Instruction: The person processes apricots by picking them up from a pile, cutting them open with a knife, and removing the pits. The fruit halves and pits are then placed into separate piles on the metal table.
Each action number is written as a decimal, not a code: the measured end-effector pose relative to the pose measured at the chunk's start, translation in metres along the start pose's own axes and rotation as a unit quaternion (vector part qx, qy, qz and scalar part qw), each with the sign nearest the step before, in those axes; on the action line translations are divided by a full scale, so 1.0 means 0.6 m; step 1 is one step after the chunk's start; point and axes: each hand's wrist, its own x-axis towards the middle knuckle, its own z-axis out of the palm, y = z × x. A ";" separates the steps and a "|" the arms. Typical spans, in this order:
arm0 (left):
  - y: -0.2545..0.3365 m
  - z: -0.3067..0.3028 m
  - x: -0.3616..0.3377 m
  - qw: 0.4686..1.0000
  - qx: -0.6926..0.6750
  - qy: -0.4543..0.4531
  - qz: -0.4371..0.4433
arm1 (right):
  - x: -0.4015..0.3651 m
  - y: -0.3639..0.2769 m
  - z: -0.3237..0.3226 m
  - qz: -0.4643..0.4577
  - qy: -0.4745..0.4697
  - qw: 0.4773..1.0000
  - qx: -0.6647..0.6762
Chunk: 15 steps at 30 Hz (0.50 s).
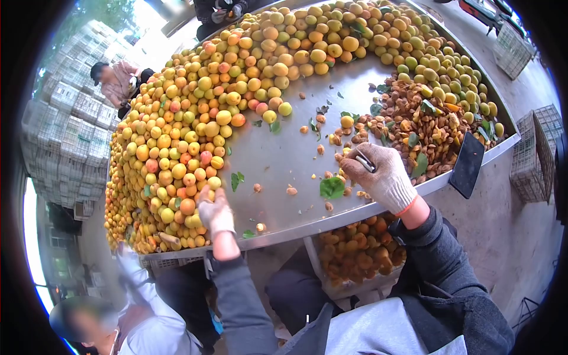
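My left hand, in a white glove, is at the near edge of a large heap of apricots. Its fingers are stretched out and touch the fruit, with no apricot clearly in its grasp. On the right, my gloved right hand is closed around a small knife, of which only a short metal part shows. That hand hovers over the metal table beside a pile of brown apricot pits mixed with leaves. A green leaf and a few loose pits lie just left of it.
A phone rests on the table's right rim. Below the edge stands a crate of opened apricots. Co-workers are at the lower left, far left and top. Plastic crates stand right; more are stacked left.
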 end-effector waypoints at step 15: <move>0.146 -0.009 -0.126 0.700 -0.590 -0.391 -0.095 | -0.048 -0.028 0.025 0.015 -0.196 0.956 0.219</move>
